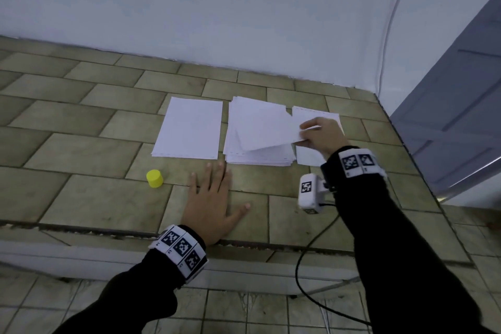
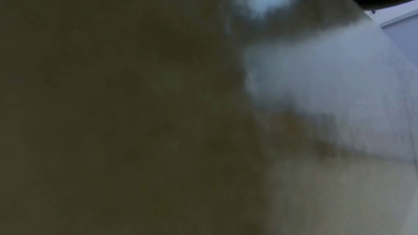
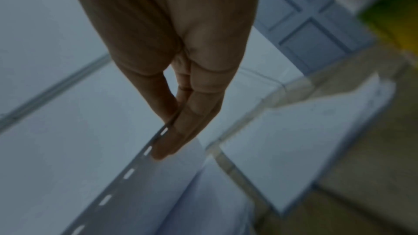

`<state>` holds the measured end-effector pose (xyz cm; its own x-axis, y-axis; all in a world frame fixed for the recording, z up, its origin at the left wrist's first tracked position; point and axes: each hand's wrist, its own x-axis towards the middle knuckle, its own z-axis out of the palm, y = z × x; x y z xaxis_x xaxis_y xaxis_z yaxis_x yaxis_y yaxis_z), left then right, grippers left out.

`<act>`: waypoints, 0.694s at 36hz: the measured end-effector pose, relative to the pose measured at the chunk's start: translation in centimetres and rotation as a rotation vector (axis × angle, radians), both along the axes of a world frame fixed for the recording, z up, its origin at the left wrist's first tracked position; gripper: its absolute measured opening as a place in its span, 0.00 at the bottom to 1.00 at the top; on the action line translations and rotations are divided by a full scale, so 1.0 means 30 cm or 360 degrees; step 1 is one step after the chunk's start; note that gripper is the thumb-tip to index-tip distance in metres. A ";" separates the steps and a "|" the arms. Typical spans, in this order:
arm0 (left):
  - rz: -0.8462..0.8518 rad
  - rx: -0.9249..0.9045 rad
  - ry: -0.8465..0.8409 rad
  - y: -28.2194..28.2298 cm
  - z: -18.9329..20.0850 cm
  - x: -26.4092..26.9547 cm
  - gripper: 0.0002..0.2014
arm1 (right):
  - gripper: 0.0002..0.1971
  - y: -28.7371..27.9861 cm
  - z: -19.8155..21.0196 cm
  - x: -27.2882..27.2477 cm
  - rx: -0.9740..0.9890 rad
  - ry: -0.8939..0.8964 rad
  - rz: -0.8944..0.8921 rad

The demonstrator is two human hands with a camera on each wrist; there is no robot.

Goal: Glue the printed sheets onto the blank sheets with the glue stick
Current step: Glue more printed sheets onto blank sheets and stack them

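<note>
Three lots of white paper lie side by side on the tan tiled counter [image 1: 89,122]: a flat left stack [image 1: 189,130], a thicker, fanned middle pile [image 1: 252,154] and a right stack [image 1: 309,156] by the wall corner. Pinching the punched edge of one white perforated sheet [image 1: 267,127] between thumb and fingers, the right hand [image 1: 322,134] holds it lifted over the middle pile. Flat on the tiles with fingers spread and straight rests the left hand [image 1: 214,203], a short yellow cylindrical cap [image 1: 154,178] just to its left.
</note>
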<state>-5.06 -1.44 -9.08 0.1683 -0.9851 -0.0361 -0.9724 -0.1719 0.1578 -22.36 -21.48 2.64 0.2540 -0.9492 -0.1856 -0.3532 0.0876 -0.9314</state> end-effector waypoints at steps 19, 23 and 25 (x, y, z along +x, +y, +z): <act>0.0022 0.0002 0.0003 -0.003 -0.006 0.011 0.49 | 0.16 0.016 -0.165 0.156 -0.0425 0.1601 0.0347; 0.0026 0.0032 -0.0019 -0.005 -0.003 0.009 0.49 | 0.17 0.029 -0.172 0.152 -0.0433 0.1654 0.0333; 0.0025 0.0009 0.0001 -0.004 -0.003 0.010 0.49 | 0.18 0.043 -0.169 0.139 -0.0496 0.1596 0.0294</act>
<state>-4.76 -1.57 -9.17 0.1837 -0.9821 -0.0416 -0.9695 -0.1880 0.1574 -18.20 -20.20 -2.44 0.2651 -0.9532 -0.1452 -0.9545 -0.2380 -0.1798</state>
